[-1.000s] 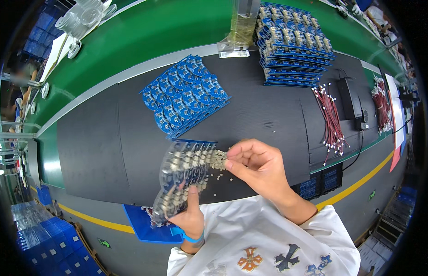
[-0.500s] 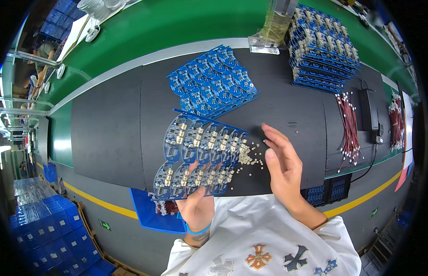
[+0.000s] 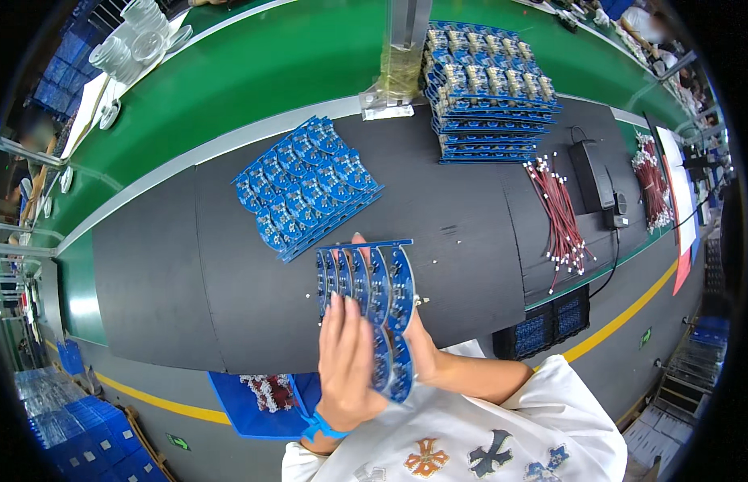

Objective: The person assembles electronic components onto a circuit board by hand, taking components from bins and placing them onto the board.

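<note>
A blue circuit board panel (image 3: 378,281), made of several curved boards joined in rows, stands tilted above the black work surface (image 3: 149,273). My right hand (image 3: 424,349) grips it from behind, with fingertips showing past its top edge. My left hand (image 3: 346,353), wearing a blue wristband, lies against the panel's face with its fingers stretched out, slightly blurred. Small cream connectors (image 3: 423,300) show beside the panel's right edge, and a few more are scattered around; whatever lies behind the panel is hidden. Just beyond rests a stack of similar blue panels (image 3: 306,181).
A taller stack of panels with cream connectors (image 3: 494,96) stands at the back right, beside a metal post (image 3: 402,56). Red wire bundles (image 3: 557,213) and a black power adapter (image 3: 591,177) lie at right. A blue bin (image 3: 229,406) sits below the front edge.
The panel has turned from lying tilted with cream connectors showing to standing steeper, without those rows in sight. My right hand has come in behind it; my left has moved onto its face. The view has shifted.
</note>
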A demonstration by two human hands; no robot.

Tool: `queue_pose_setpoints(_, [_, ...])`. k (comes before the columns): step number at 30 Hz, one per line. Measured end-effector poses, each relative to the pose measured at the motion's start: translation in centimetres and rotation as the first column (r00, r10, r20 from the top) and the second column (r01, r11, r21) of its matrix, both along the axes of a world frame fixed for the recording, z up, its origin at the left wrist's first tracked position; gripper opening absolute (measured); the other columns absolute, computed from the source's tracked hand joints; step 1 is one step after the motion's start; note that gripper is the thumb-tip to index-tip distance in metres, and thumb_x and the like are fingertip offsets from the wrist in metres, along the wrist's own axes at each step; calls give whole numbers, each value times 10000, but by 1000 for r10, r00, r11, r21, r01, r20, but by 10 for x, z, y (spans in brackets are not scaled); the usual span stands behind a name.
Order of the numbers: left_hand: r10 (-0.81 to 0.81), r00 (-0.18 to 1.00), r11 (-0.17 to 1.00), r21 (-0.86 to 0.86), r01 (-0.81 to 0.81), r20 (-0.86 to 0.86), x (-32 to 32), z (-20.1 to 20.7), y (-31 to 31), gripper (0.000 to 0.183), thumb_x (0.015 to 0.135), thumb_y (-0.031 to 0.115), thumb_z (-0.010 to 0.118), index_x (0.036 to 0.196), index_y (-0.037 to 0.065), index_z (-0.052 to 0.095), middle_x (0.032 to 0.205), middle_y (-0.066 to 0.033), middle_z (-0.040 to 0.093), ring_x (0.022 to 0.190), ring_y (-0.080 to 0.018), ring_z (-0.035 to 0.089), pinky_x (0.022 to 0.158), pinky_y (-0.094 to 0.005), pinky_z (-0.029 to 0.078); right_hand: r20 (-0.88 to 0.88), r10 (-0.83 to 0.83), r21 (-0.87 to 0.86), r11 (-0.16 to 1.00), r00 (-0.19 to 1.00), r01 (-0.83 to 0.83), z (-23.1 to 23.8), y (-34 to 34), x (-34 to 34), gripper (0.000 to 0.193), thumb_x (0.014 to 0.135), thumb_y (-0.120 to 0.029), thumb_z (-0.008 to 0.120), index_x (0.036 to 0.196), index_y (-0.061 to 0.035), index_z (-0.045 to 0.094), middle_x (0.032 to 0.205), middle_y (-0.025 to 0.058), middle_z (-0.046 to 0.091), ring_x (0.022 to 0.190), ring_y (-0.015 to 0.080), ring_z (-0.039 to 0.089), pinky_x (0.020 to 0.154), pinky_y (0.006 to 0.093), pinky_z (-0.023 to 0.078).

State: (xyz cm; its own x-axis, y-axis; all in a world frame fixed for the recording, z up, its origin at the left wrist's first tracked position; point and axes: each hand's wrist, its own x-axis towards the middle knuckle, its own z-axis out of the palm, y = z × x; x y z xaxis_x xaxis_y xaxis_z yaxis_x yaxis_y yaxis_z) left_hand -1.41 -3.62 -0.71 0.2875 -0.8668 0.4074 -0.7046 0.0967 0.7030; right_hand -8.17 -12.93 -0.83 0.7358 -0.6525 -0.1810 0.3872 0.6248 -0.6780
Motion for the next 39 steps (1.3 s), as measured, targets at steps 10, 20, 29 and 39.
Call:
queue_pose_setpoints(10, [-65,-176,973,-102,208,-982,33,2,6,533,689,-71,533,1199,-103,382,1161,-210,493,1077,-295,492,933,-389,361,-332,124,-474,835,935,-279,26,-79,-75,166,773,-20,632,918,55,602,817,99,638,734,132,608,653,227,478])
queue_pose_setpoints(20, [-149,953,800,599,-40,263,36,-6,-2,1101,494,572,728,1302,-32,287,1367,-324,100,1269,-483,74,1013,-550,97,-22,-544,-161,830,839,534,71,-167,-114,199,816,-82,571,971,41,549,1015,171,585,899,222,604,779,337,509])
queue_pose_setpoints(29, [10,956,896,422,-139,295,28,-20,-21,920,638,502,674,1261,-78,326,1343,-336,155,1249,-496,126,1002,-531,178,-10,-608,-192,780,794,595,53,-214,-66,69,821,-7,547,831,60,535,915,209,590,865,256,617,770,319,532])
queue_pose_setpoints(39, [-32,965,941,334,-59,261,14,-32,-45,827,658,406,696,1219,-103,365,1345,-275,240,1268,-417,190,1026,-487,181,-379,-568,-474,797,730,374,58,-217,-71,203,805,-153,620,814,46,580,743,125,626,664,164,632,587,231,518])
